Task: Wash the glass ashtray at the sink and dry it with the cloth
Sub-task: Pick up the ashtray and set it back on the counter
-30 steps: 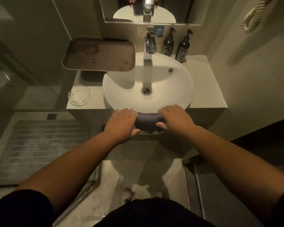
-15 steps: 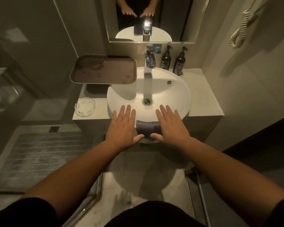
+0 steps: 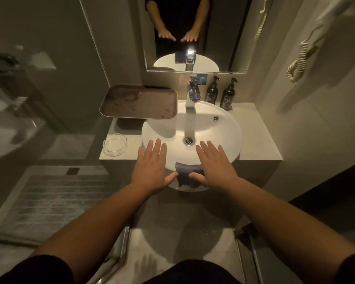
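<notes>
The clear glass ashtray (image 3: 115, 144) sits on the counter, left of the round white sink (image 3: 219, 128). A dark grey cloth (image 3: 188, 171) hangs over the sink's front rim. My left hand (image 3: 151, 168) and my right hand (image 3: 214, 166) hover palm down over the front of the sink, fingers straight and spread, one on each side of the cloth. Neither hand holds anything. The left hand is to the right of the ashtray and apart from it.
A chrome tap (image 3: 193, 95) stands at the back of the sink. A stained brown tray (image 3: 139, 102) sits at the back left, overlapping the sink rim. Two dark pump bottles (image 3: 220, 94) stand at the back right. A mirror (image 3: 197, 31) hangs above.
Both hands have let go of the cloth, lifted off the sink rim and spread flat above it. The camera has tilted up, so more of the mirror shows.
</notes>
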